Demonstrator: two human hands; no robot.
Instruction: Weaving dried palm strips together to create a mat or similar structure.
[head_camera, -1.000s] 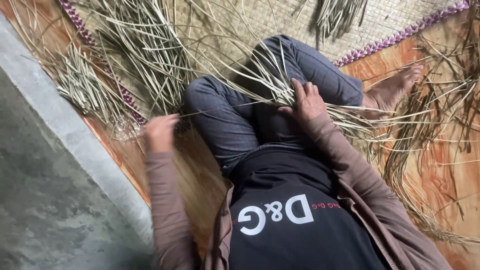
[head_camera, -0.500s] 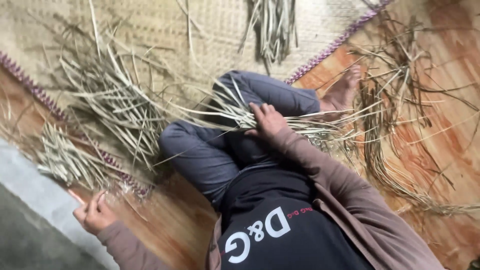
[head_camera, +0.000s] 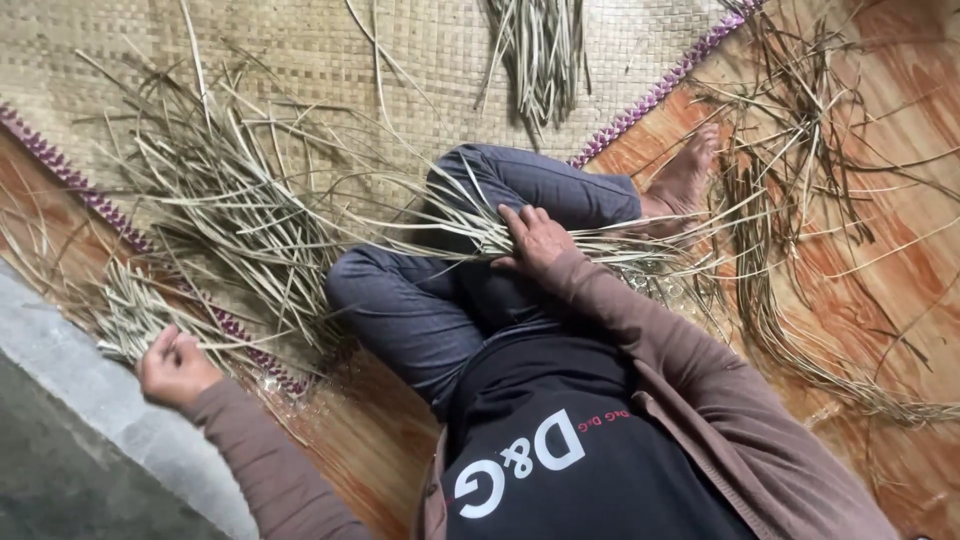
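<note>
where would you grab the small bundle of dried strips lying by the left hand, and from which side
Take the small bundle of dried strips near its end closest to the left hand, where the strips lie tight together; farther up they fan out loosely onto the woven mat. Probably come from the grey ledge side, fingers wrapped across the strips, since that side is open.

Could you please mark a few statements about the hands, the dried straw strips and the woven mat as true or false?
1. The right hand presses a bundle of straw strips across the lap. True.
2. The left hand rests on the knee. False: it is stretched out to the side, by a small pile of strips at the mat's edge.
3. The woven mat has a purple border. True.
4. Both feet wear shoes. False: the one foot in view is bare.
</note>
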